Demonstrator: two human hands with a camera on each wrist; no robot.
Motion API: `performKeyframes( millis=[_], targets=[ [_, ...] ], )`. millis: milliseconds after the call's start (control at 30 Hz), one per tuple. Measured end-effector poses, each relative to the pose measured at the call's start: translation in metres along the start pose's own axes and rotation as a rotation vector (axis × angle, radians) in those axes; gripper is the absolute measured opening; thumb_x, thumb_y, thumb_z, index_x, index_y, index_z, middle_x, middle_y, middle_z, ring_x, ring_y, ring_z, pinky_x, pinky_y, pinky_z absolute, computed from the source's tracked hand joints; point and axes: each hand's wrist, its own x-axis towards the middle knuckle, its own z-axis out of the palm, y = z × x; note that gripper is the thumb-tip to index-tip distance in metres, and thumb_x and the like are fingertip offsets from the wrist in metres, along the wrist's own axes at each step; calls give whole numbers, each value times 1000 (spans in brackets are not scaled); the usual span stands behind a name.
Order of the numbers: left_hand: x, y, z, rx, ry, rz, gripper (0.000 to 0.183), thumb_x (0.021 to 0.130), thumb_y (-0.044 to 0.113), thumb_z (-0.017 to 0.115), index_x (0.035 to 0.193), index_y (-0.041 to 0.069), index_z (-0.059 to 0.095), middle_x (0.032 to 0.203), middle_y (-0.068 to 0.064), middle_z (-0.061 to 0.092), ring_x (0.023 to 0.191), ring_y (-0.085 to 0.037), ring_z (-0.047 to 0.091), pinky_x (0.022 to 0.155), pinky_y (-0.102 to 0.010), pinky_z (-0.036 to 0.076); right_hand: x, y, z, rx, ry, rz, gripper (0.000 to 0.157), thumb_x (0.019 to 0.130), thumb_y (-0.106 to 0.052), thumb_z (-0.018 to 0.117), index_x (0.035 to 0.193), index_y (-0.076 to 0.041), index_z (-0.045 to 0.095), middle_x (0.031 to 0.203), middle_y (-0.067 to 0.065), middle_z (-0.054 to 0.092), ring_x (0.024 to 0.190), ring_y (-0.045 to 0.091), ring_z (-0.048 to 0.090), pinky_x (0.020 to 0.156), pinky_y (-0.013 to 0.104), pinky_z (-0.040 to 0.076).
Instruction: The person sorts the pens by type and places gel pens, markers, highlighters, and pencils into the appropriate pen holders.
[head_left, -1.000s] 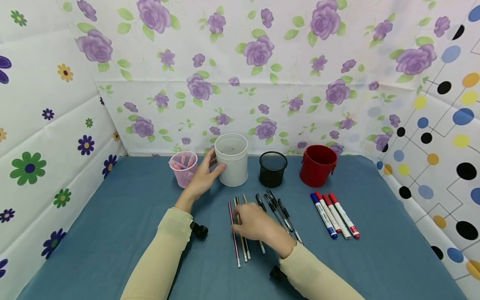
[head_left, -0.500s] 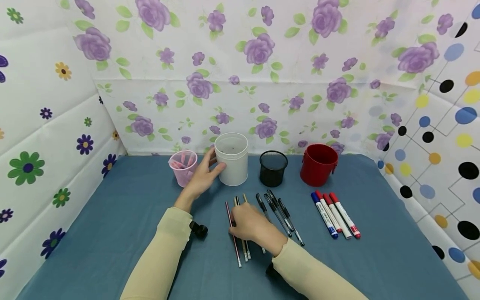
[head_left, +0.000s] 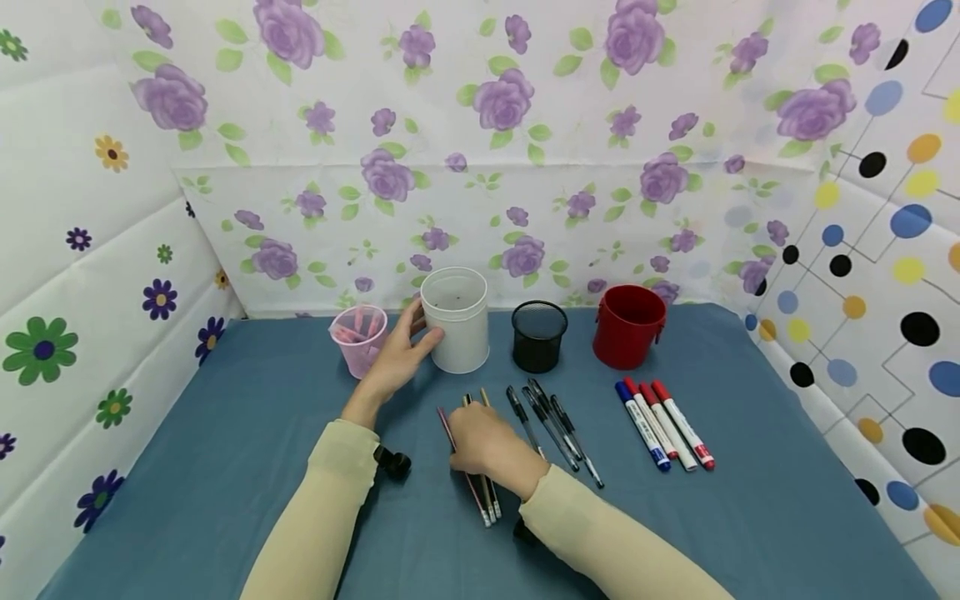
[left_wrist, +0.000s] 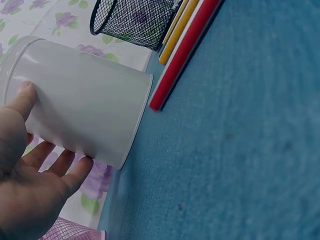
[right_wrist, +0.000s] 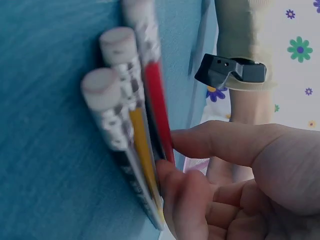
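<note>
My left hand (head_left: 397, 354) holds the side of an upright white cup (head_left: 459, 333) at the back of the table. In the left wrist view its thumb lies along the wall of the cup, and the other fingertips touch lower down. Over a small bundle of pencils (head_left: 483, 500) bends my right hand (head_left: 487, 442), its knuckles hiding their middles. The right wrist view shows the thumb against a red pencil (right_wrist: 157, 90), with a curled finger close by the yellow pencil (right_wrist: 140, 130) and the black pencil (right_wrist: 127, 165). Their eraser ends point toward me.
Left of the white cup stands a pink basket (head_left: 360, 358) with pink items inside. A black mesh holder (head_left: 537, 346) and a red bucket (head_left: 628, 333) are to its right. Several black pens (head_left: 558, 425) and red and blue markers (head_left: 663, 425) lie on the blue cloth.
My right hand has shifted left over the pencils. The red pencil now slants with its eraser end close to the others. My left hand stays at the white cup.
</note>
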Motion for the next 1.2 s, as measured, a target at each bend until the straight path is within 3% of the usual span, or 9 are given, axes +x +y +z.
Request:
performKeyframes(
  millis=[267, 500, 633, 733, 867, 1067, 1200],
  targets=[
    [1, 1, 1, -16, 0, -2, 75, 111, 24, 60, 172, 17, 16, 174, -17, 23, 160, -41, 24, 124, -64, 28, 4, 4, -1, 49, -47, 36, 41, 92, -11, 83, 55, -11, 65, 42, 1, 53, 37, 14, 51, 46, 27, 48],
    [-10, 26, 2, -21, -13, -32, 76, 111, 19, 59, 171, 8, 14, 173, -22, 21, 159, -44, 23, 124, -65, 29, 7, 7, -1, 92, -84, 54, 34, 90, -14, 86, 60, -10, 70, 46, 3, 61, 43, 16, 61, 50, 30, 55],
    [-13, 33, 2, -23, -20, -24, 76, 111, 19, 59, 171, 8, 13, 174, -23, 20, 159, -44, 22, 124, -66, 28, 7, 13, -5, 133, -95, 46, 31, 90, -16, 85, 64, -11, 69, 50, 4, 63, 48, 19, 67, 85, 40, 63],
    [-14, 33, 2, -24, -22, -22, 76, 112, 20, 59, 171, 9, 13, 174, -22, 20, 160, -44, 22, 124, -66, 28, 5, 19, -10, 231, -88, 23, 22, 90, -12, 83, 74, -9, 68, 57, 5, 65, 51, 21, 70, 89, 45, 63],
    [-13, 31, 2, -22, -27, -21, 76, 112, 20, 59, 171, 11, 13, 174, -20, 21, 160, -43, 23, 124, -65, 27, 2, 31, -16, 403, -96, -24, 11, 93, -6, 78, 93, -7, 67, 70, 8, 69, 59, 27, 73, 63, 42, 64],
    [-13, 31, 2, -20, -25, -21, 76, 111, 21, 59, 171, 10, 14, 174, -20, 23, 160, -43, 23, 125, -64, 28, -1, 49, -26, 612, -124, -124, 10, 96, -1, 71, 103, -4, 66, 80, 10, 70, 67, 29, 74, 67, 45, 65],
    [-13, 31, 2, -18, -20, -18, 76, 111, 21, 60, 171, 10, 14, 174, -21, 23, 160, -43, 23, 125, -64, 28, -2, 60, -38, 706, -90, -174, 12, 99, -2, 69, 110, -1, 65, 89, 13, 73, 72, 27, 76, 72, 44, 66]
  ],
)
